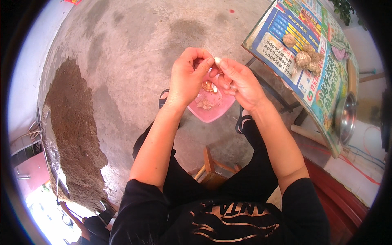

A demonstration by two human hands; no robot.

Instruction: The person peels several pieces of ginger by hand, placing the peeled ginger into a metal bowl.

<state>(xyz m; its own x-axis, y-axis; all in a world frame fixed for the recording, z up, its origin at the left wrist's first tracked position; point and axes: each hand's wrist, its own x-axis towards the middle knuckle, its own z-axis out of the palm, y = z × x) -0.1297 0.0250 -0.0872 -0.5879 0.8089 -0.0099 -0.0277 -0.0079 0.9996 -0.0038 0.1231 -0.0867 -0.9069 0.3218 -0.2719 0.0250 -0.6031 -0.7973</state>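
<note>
Between the fingertips of both hands is a small white piece (pixel 217 60), which looks like a garlic clove. My left hand (pixel 190 72) pinches at its left side with thumb and forefinger. On the other side my right hand (pixel 240 81) grips it with thumb and fingers, the lower fingers curled inward. Beneath the hands a pink plastic basin (pixel 209 116) rests on the floor between the feet. Papery peelings (pixel 205 104) lie in it, along with a shiny golden-brown item (pixel 209 87) partly hidden by the hands.
A table (pixel 294 65) covered in printed sheets stands at the right, bearing several garlic-like bulbs (pixel 303 58), a metal bowl (pixel 346 118) and a cloth (pixel 340 52). A wooden stool (pixel 211 176) is under me. Another person (pixel 92 223) is at lower left, near a dark floor patch (pixel 73 131).
</note>
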